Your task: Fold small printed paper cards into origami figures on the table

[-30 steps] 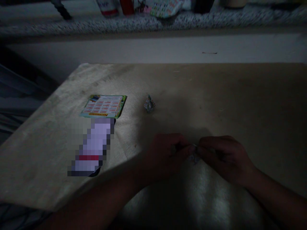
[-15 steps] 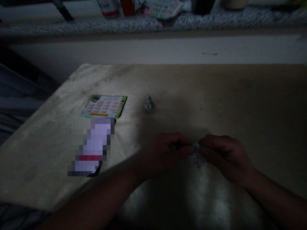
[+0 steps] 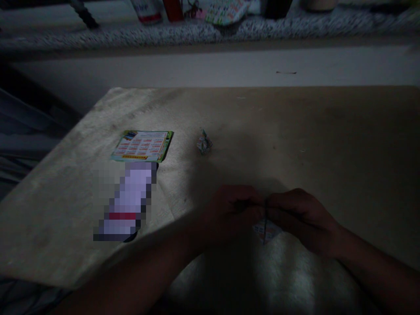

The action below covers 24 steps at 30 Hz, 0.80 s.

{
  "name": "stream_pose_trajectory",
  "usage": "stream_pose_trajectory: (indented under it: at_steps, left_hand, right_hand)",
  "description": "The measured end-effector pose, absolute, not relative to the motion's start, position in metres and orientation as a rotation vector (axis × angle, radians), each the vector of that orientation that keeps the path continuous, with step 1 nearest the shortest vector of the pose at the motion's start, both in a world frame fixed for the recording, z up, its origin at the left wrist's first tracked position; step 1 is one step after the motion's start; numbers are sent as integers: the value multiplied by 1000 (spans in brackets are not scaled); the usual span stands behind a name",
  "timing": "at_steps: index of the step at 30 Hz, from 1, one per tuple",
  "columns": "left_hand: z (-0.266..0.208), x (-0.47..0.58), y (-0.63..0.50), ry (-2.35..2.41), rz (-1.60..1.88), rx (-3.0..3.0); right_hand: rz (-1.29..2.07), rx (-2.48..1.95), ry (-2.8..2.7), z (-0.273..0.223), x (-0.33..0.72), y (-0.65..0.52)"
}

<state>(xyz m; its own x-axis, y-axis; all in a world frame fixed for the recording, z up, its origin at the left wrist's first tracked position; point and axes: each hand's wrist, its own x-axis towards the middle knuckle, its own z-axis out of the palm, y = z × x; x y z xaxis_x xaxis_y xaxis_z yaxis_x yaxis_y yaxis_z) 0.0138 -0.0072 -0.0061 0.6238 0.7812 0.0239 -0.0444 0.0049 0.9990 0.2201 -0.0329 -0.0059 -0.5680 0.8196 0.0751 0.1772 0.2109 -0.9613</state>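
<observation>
Between both hands is a small folded piece of printed paper [image 3: 269,232], with a dark crease down its middle and its lower point showing below my fingers. My left hand [image 3: 234,208] pinches its left side between thumb and fingers. From the other side my right hand [image 3: 300,216] pinches it too, its fingertips touching those of the left. The paper's upper part is hidden by the fingers. Farther up the table stands another small folded paper shape [image 3: 204,143], with a pointed tip, apart from both hands.
A printed card [image 3: 142,145] with a green border lies on the left of the table [image 3: 344,144]. Just below it is a phone [image 3: 129,201] with a blurred-out screen. Behind the table, a speckled stone ledge [image 3: 183,36] holds a red container [image 3: 173,9] and other items.
Both hands have come closer together at the fingertips, and the right hand has shifted left. The folded paper now sits slightly lower, with its top more covered by the fingers.
</observation>
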Motion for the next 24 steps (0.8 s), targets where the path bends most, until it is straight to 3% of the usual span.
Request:
stream_pose_trajectory:
  at_steps: [15, 24]
  left_hand:
    - [-4, 17, -7, 1121, 1163, 1477]
    - [-9, 14, -9, 928, 1231, 1624]
  right_hand:
    - [1083, -1218, -1539, 1, 219, -36]
    - [1140, -1134, -1034, -8, 218, -33]
